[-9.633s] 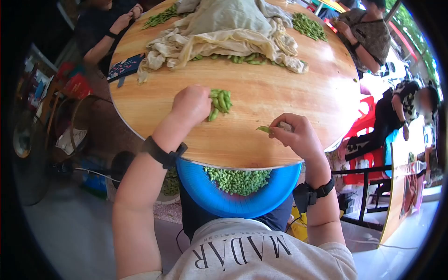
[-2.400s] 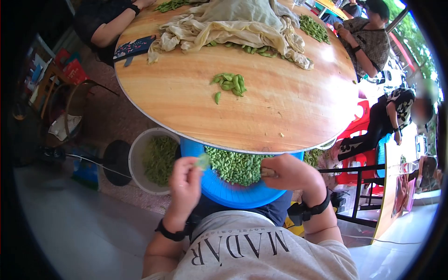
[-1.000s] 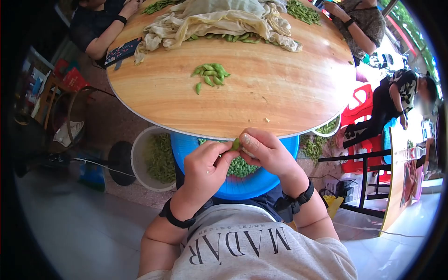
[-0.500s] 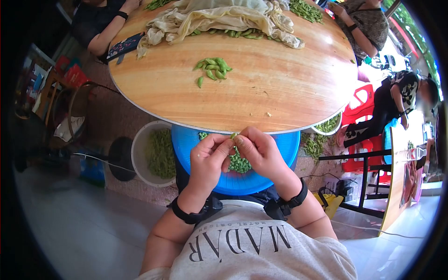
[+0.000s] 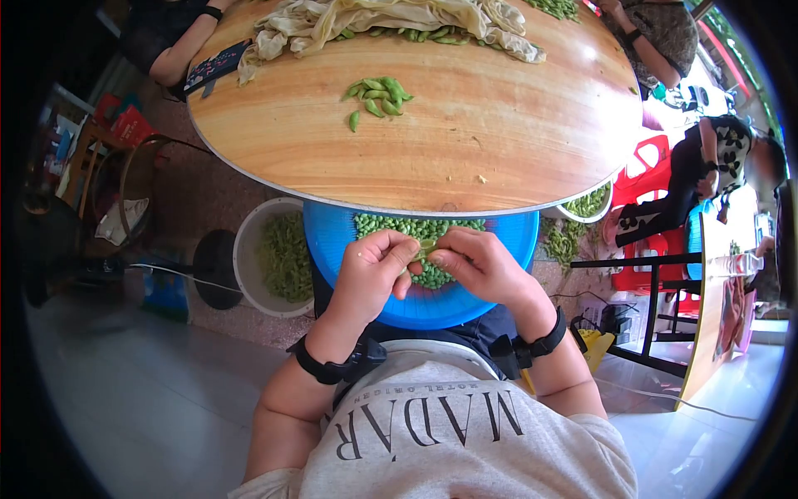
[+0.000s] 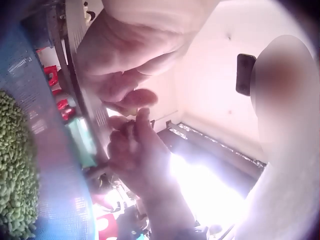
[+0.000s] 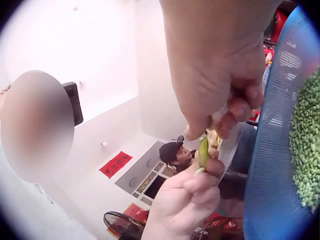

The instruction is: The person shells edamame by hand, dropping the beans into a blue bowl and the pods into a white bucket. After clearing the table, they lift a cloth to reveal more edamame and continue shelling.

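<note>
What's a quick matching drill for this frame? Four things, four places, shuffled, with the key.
Things:
1. single pod
2. shelled beans
3. pod pile
4. white bucket

Places:
A. on the round table
B. in the blue basin
C. pinched between left hand and right hand
D. beside that basin, on the person's left

Pairs: 1-C, 2-B, 3-A, 4-D.

One pod [image 5: 426, 247], one blue basket [image 5: 436, 313], one table [image 5: 465, 141].
</note>
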Demonstrator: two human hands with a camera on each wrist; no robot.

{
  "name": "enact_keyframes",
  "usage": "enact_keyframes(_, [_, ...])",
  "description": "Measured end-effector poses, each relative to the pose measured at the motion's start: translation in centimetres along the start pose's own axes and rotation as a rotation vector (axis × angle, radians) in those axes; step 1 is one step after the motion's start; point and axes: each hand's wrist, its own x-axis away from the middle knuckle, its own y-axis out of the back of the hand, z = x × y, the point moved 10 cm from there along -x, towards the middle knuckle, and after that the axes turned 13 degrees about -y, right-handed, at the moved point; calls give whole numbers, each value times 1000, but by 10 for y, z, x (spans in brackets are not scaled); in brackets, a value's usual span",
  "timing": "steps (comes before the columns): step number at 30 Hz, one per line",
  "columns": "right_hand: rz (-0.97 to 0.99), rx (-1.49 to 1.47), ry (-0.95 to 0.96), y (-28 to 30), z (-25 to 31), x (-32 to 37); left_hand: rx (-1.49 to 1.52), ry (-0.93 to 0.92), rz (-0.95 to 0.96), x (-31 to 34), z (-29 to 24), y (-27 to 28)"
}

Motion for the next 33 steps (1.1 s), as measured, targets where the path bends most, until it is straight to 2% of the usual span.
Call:
enact_keyframes(4, [-202, -137, -178, 21, -16, 6, -117, -19, 15, 1, -1, -4])
enact_keyframes(8, [-460, -11, -42, 33, 5, 13, -202, -83, 11, -1, 0, -7])
enact_keyframes(11, [-332, -7, -29, 18, 3, 8, -242, -194, -40, -1, -10, -6])
enact_keyframes(14, [-176, -113, -305, 6, -27, 1, -226, -252, -74, 2, -16, -8])
enact_keyframes(18, [-12, -285, -368, -6, -34, -3, -217, -289, -82, 7, -16, -9])
enact_keyframes(20, [72, -305, -372, -14, -38, -3, -391, -389, -69, 10, -22, -12])
enact_keyframes(23, [70, -194, -332, -11, -30, -4, -680, -573, -38, 16, -38, -22])
enact_keyframes(26, [-29, 19, -203, -9, -17, -10, -692, -632, -13, 15, -37, -23])
enact_keyframes(30, [-122, 138, -213, -10, -14, -12, -760, -610, 5, 12, -34, -19])
enact_keyframes(33, [-145, 227, -194, -6, -9, -12, -908, -740, -7, 14, -44, -15])
